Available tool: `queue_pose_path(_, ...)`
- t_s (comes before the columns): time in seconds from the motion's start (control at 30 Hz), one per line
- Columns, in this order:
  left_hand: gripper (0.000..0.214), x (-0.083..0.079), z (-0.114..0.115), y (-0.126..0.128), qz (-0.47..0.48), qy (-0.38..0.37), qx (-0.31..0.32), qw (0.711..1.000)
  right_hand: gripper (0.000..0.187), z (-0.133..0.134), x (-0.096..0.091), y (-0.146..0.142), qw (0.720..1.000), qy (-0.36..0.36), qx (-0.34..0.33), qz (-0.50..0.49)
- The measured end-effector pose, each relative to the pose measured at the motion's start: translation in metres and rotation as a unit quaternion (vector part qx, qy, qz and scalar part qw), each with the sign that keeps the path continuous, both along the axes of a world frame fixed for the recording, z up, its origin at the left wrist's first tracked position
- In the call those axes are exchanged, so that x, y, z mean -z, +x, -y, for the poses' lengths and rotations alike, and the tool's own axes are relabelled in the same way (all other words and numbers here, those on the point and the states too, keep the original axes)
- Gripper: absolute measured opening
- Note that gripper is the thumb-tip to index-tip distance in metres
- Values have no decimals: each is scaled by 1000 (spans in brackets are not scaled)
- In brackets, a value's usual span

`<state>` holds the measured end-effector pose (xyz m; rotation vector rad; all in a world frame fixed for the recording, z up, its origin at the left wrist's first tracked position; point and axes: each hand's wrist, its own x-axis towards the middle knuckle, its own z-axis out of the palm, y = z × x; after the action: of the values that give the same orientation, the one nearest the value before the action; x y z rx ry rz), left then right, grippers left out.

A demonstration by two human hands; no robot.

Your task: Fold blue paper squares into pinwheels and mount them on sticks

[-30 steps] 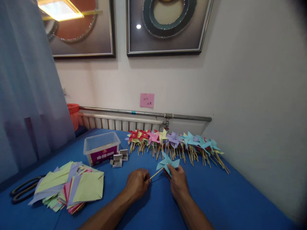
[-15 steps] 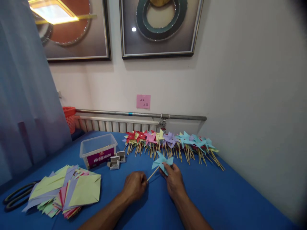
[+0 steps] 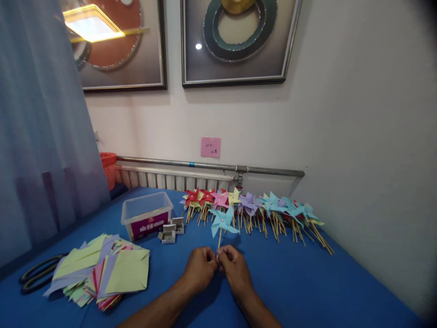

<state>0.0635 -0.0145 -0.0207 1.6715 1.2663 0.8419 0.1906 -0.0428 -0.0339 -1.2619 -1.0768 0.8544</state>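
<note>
A light blue paper pinwheel (image 3: 223,220) on a thin wooden stick stands nearly upright in front of me, its head tilted towards the far side. My left hand (image 3: 200,269) pinches the lower end of the stick. Right beside it, my right hand (image 3: 235,269) is closed on the same stick, fingertips almost touching those of the left. Behind the held pinwheel lies a long row of finished pinwheels (image 3: 251,203) in red, pink, yellow, purple and blue, their sticks pointing towards me.
On the blue table (image 3: 307,287), a clear plastic box (image 3: 146,214) with a purple label stands left of two small open cartons (image 3: 168,233). Coloured paper sheets (image 3: 128,271) lie at the left, with black-handled scissors (image 3: 41,273) beside them. A pipe (image 3: 273,171) runs along the wall.
My right hand has left the pinwheel's head and moved down to the stick beside my left hand. The pinwheel has turned more upright. The view has shifted slightly left.
</note>
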Motion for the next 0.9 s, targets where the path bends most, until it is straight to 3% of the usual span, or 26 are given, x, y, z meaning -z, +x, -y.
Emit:
queue_pose_path(0.3,19,-4,1,0,-14,19,-7,1000,22,1,-3,-1,999,-11,22,22)
queue_pose_path(0.63,15,3,7,1,-73,66,39,994,19,2,-7,8,993,-25,80,78)
queue_pose_path(0.9,13,-1,12,-4,-147,124,78,978,18,-4,-11,14,966,-78,80,235)
